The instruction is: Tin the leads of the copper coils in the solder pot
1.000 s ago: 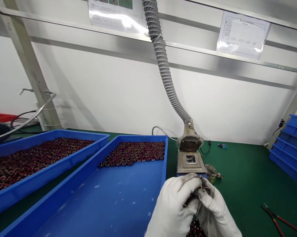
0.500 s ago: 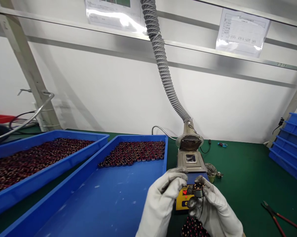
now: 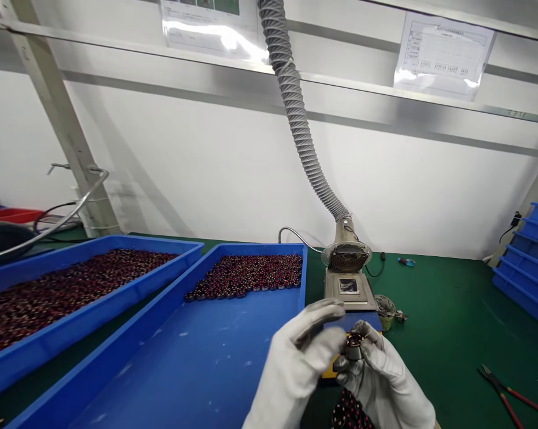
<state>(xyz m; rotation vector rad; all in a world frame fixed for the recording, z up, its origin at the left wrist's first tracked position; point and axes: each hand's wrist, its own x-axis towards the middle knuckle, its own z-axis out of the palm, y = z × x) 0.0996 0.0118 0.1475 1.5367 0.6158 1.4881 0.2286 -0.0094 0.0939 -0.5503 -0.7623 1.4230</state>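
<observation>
Both my hands wear white gloves with grey-stained fingertips. In my right hand a small round dark coil part with coppery spots on top is pinched between thumb and fingers. My left hand is just left of it, thumb and forefinger apart; its thumb is blurred and close to the part. Behind the hands stands a solder pot with a shiny square of metal on top, its yellow front mostly covered by my fingers. More small dark parts lie in a heap below my right hand.
Two blue trays hold many dark round parts: one at left, one in the middle. A grey exhaust hose hangs over the pot. A small cup, red-handled cutters and stacked blue trays are on the right.
My left thumb and forefinger have spread apart, with the thumb moving right towards the coil part. My right hand has shifted slightly left, still holding it. The view has turned slightly.
</observation>
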